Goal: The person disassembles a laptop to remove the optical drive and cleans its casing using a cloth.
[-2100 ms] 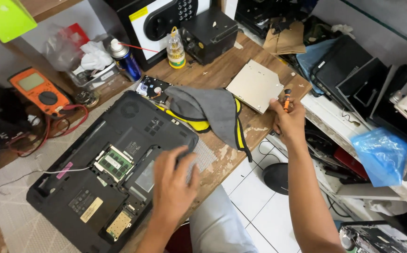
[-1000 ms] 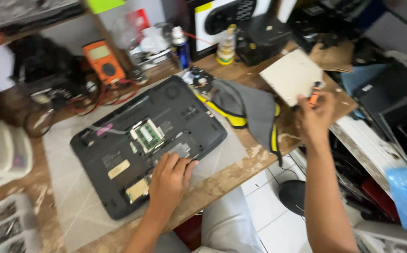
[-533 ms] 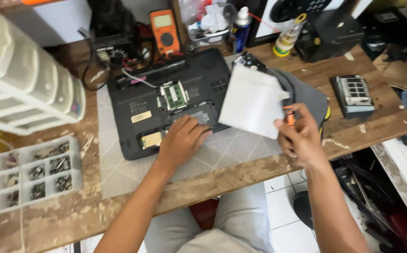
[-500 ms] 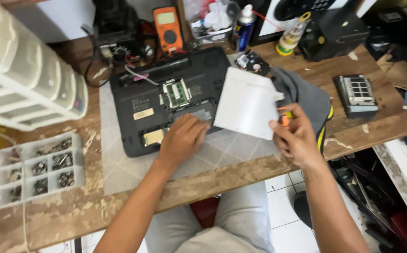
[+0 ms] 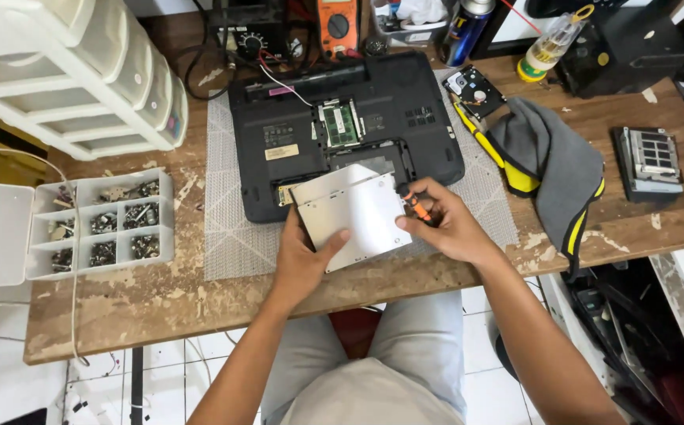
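Both hands hold a flat silver drive over the front edge of a black laptop.

Left hand [image 5: 304, 256] grips the silver drive [image 5: 354, 212] from below, with the thumb on top. Right hand [image 5: 444, 224] touches the drive's right edge and is closed around a small orange screwdriver [image 5: 416, 207]. The drive is a thin, square, shiny metal box, tilted a little. It sits partly over the laptop [image 5: 342, 130], which lies upside down with its covers off and a green memory card [image 5: 340, 123] showing. Under the laptop is a grey mat [image 5: 231, 236] on a worn wooden table [image 5: 145, 307]. A grey and yellow cloth [image 5: 550, 161] lies to the right, with a small hard disk [image 5: 476, 89] just beside it. A white tray of screws [image 5: 101, 228] sits well apart on the left. An orange meter [image 5: 338, 24] stands behind the laptop.
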